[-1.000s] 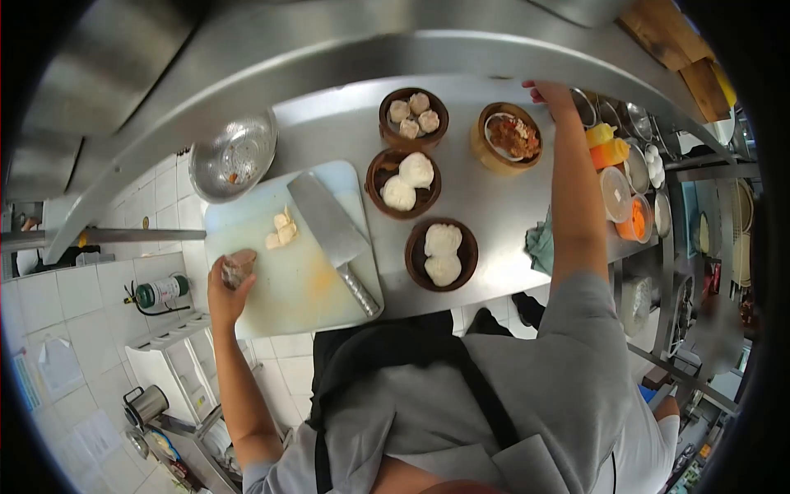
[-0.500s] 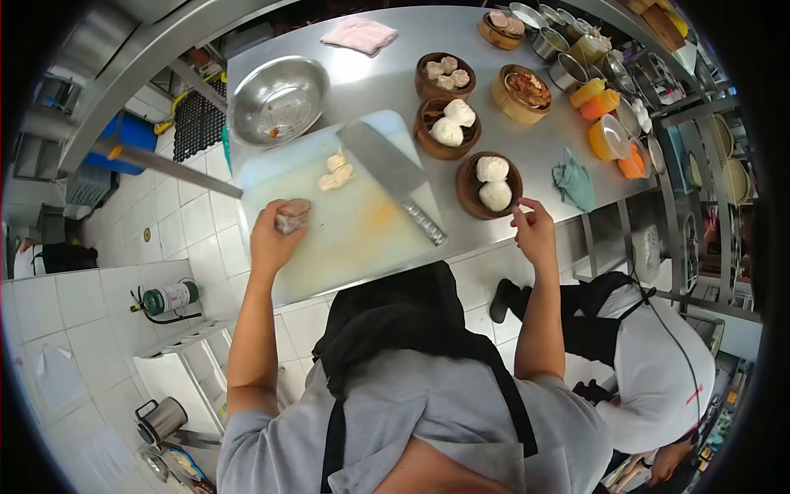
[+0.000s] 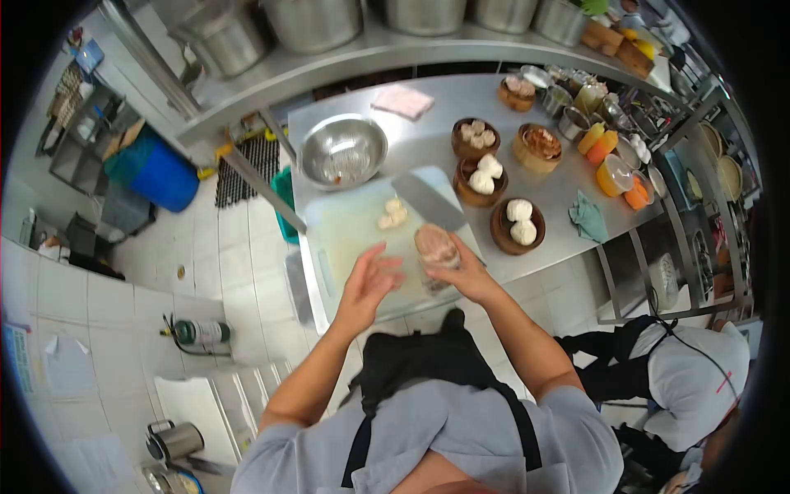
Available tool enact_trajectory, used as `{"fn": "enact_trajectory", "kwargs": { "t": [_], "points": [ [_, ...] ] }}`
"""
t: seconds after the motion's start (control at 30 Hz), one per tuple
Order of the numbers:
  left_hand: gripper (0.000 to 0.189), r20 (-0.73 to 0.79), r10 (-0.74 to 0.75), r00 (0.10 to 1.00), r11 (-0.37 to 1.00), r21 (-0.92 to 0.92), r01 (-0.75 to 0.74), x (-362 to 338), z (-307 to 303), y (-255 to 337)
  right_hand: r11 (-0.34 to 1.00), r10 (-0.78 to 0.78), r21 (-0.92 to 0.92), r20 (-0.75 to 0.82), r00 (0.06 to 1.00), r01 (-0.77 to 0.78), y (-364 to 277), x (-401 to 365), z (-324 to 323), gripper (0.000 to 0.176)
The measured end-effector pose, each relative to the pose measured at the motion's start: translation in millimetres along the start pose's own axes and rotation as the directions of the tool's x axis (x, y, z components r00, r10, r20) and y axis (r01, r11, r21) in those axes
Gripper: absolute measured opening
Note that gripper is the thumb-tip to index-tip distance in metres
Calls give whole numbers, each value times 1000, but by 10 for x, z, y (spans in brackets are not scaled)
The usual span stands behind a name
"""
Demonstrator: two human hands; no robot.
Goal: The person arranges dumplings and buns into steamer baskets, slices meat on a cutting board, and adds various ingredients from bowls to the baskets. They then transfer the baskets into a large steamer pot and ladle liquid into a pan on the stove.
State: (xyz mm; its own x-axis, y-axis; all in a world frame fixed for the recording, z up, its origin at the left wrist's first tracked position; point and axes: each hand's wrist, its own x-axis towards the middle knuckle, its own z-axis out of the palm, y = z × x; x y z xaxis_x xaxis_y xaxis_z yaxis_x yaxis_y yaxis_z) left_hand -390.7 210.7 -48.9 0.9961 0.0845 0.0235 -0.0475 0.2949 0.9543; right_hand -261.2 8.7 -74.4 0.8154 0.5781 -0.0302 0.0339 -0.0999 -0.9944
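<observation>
While the brownish lump is held over the cutting board, the right hand grips it from its 5 o'clock. The left hand, fingers spread, is just beside it at 8 o'clock, and the cleaver lies at 12.

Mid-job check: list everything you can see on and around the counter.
cutting board: one, pale, near edge of counter
cleaver: one, steel, on board
dough pieces: small cluster, cream, on board
metal bowl: one, steel, behind board
bamboo steamers: five, brown, right of board
pink cloth: one, far side of counter
green cloth: one, right of steamers
wrapped lump: one, brownish, in right hand
left hand: open, beside lump
right hand: gripping lump
</observation>
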Motion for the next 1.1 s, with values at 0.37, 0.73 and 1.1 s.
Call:
{"fn": "enact_trajectory", "kwargs": {
  "t": [0.37, 0.73, 1.1],
  "points": [
    [24, -173, -109, 979, 876, 449, 177, -1051, -671, -25, 998, 2, -58, -273, 962, -18, 42, -692, -903, 76],
    [32, 426, 7, 905, 882, 424, -207, 889, 1024, -240, 986, -122, -165, -555, 823, 36, -155, -764, -3148, 81],
    [33, -44, -138, 989, 704, 699, 130, 1987, 2017, -619, 630, -585, -771, -553, 593, -98, -16, 1082, -7574, 71]
  ]
}}
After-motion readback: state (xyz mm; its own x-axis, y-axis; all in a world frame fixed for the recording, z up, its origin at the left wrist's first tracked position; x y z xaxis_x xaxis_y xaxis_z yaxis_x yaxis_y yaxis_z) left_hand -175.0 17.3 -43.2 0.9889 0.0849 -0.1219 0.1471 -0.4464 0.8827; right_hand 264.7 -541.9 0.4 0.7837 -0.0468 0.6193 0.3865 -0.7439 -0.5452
